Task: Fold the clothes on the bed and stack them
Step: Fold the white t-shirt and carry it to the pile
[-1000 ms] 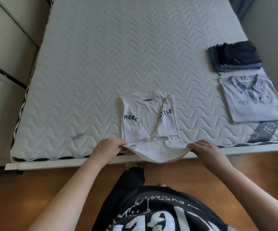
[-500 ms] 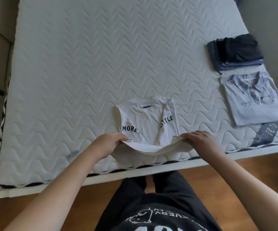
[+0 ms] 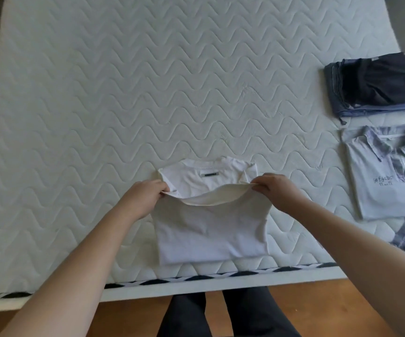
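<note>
— Where's the shirt right now?

— The white T-shirt (image 3: 211, 229) lies at the lower centre of the frame, on the bed (image 3: 99, 105) close to its near edge. I've got its bottom hem lifted and doubled toward the collar. My left hand (image 3: 145, 199) pinches the hem's left corner, fingers (image 3: 161, 187) curled tight on the cloth; my right hand (image 3: 278, 190) pinches the right corner the same way. The hem sags a little between them, just short of the neck label.

— So which step is that?

— I'd call it the last fold on this shirt: halving it lengthwise, bottom up to the collar. The sides look already tucked in.

— And next?

— I judge the hem should go down level with the collar line, both corners landing together so the edge isn't skewed, then a flat press to smooth the slack. After that the shirt needs to join a pile.

— Which pile?

— At the right of the frame lies a folded grey polo shirt (image 3: 391, 176), and above it, upper right, a stack of dark clothes (image 3: 376, 81). Both are well apart from the T-shirt. Which one it belongs on, I can't tell from here.
</note>
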Demonstrator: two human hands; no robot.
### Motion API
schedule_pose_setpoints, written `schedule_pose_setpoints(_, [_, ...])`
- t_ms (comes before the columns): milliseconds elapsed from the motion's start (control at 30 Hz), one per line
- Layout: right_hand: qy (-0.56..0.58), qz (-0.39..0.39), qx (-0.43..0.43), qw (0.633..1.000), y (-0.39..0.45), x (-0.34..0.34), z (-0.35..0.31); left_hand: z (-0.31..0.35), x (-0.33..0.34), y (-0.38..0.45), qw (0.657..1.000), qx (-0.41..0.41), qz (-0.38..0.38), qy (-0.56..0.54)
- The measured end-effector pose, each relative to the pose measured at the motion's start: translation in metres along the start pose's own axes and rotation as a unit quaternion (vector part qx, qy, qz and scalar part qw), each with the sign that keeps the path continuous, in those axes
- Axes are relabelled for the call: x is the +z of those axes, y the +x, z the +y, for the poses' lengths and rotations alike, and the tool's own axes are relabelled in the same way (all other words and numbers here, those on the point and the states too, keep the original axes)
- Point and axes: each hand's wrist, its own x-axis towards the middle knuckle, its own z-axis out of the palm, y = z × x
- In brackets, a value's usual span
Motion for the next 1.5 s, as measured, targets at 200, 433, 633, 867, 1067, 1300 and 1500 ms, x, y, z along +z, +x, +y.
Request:
schedule_pose_setpoints(200, [-0.004,-0.011,0.015,1.0,0.083,0.013,0.034,-0.016,0.021,0.084,0.999,-0.041,0.015,-0.012])
schedule_pose_setpoints(433, [-0.027,0.008,0.05,0.998,0.148,0.06,0.075,-0.052,0.055,0.149,0.995,-0.095,0.0,-0.043])
schedule_pose_setpoints(633, [-0.044,0.038,0.053,0.997,0.177,0.085,0.091,-0.069,0.078,0.174,0.994,-0.102,0.008,-0.046])
schedule_pose_setpoints(867, [-0.067,0.062,0.066,0.994,0.182,0.103,0.097,-0.082,0.095,0.179,0.994,-0.072,0.065,-0.045])
schedule_pose_setpoints(1067, [-0.035,0.067,0.076,0.994,0.184,0.099,0.097,-0.084,0.095,0.182,0.992,-0.063,0.1,-0.043])
schedule_pose_setpoints(1300, [-0.012,0.005,0.123,0.992,0.193,0.09,0.094,-0.084,0.091,0.196,0.992,-0.079,0.078,-0.064])
schedule_pose_setpoints(1500, [-0.129,-0.089,0.084,0.984,0.198,0.083,0.096,-0.082,0.063,0.2,0.977,-0.13,-0.15,0.08])
